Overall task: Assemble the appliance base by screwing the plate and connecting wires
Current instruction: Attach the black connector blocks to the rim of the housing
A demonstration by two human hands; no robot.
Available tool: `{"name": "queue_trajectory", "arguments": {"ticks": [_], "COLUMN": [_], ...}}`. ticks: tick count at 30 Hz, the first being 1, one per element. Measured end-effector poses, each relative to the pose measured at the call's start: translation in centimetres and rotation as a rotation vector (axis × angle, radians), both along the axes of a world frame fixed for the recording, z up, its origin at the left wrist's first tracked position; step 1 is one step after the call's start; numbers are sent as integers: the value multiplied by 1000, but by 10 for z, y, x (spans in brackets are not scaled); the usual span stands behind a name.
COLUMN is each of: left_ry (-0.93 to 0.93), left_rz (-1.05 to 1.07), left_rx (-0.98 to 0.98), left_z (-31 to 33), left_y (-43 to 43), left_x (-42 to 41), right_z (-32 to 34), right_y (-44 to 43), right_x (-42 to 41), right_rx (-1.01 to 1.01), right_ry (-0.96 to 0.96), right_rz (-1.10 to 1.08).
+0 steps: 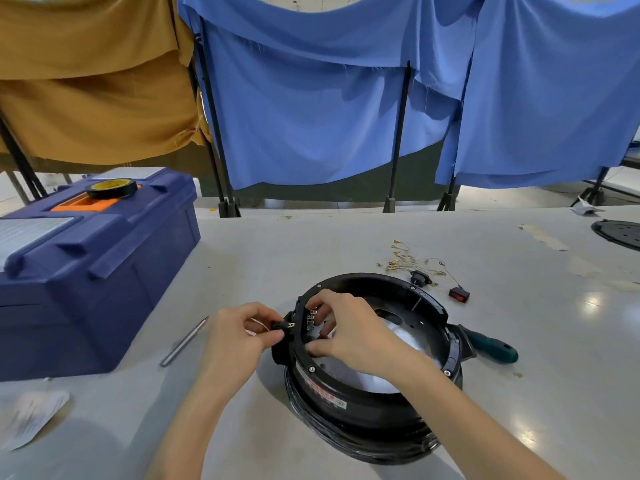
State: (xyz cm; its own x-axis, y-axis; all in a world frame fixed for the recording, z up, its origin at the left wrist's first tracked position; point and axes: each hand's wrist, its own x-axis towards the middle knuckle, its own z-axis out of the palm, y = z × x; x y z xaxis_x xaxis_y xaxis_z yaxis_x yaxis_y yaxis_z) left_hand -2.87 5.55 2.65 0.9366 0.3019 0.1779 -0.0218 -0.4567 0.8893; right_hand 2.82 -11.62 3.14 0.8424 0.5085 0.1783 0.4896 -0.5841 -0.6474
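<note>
Both hands work at the 9 o'clock rim of the black appliance base [349, 410], which sits mid-table. The left hand [239, 337] pinches a small connector [278, 325], and the right hand [349, 327] grips the rim by the metal terminals [310, 318]. The grey table [346, 237] fronts blue drapes [311, 116] and a tan drape [86, 81]. At 10 o'clock, a navy toolbox [86, 271] carries 1 tape roll [111, 188]. Loose wires [408, 261] lie at 1 o'clock and a screwdriver [495, 348] at 3. At the frame's right edge, a black disc [620, 233] is cut off.

L hand [239, 336] & R hand [349, 332] bare; L forearm [194, 420], R forearm [460, 417] bare to frame edge.
</note>
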Motion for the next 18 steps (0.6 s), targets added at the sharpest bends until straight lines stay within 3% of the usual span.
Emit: {"name": "queue_trajectory", "arguments": {"ticks": [18], "left_ry": [-53], "left_rz": [56], "left_rx": [86], "left_z": [3], "left_y": [-10], "left_x": [-6], "right_z": [-1], "right_y": [0], "right_x": [-4], "right_rx": [23], "right_ry": [26], "right_rz": [-6]}}
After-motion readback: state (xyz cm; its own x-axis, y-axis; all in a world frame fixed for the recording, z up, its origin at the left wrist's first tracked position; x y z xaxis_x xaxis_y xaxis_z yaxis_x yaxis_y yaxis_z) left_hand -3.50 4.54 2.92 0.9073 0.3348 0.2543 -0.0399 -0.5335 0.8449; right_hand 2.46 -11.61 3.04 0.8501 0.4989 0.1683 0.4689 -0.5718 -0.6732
